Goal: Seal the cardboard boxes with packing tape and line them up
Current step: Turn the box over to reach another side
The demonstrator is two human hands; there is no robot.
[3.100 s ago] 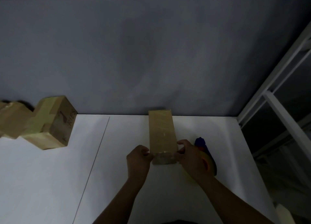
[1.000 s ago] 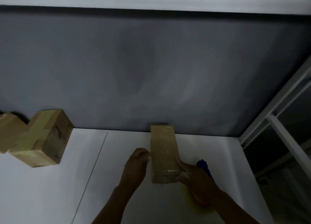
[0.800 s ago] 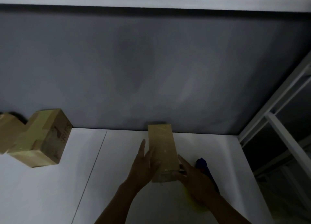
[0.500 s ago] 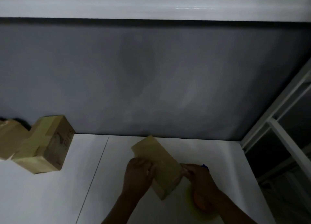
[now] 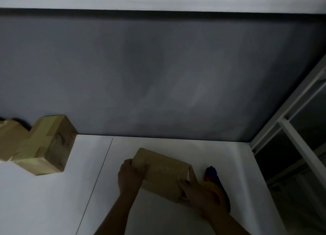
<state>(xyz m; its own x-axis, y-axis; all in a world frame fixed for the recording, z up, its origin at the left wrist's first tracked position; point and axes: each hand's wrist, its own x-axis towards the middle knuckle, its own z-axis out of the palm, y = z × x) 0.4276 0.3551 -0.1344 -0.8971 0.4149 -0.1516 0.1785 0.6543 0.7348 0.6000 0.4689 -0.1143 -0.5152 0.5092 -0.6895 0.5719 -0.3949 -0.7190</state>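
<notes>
Held between left hand [image 5: 129, 176], curled over the far-left end, and right hand [image 5: 195, 190], fingers wrapped round the near-right end: a long cardboard box [image 5: 161, 173], on or just over the table [image 5: 44, 199]. Likely light, stiff, tape-slick; best gripped by those short ends. Long axis slanting far-left to near-right, tape dispenser [image 5: 211, 172] just behind the right hand, sealed boxes [image 5: 45, 146] well left.
</notes>
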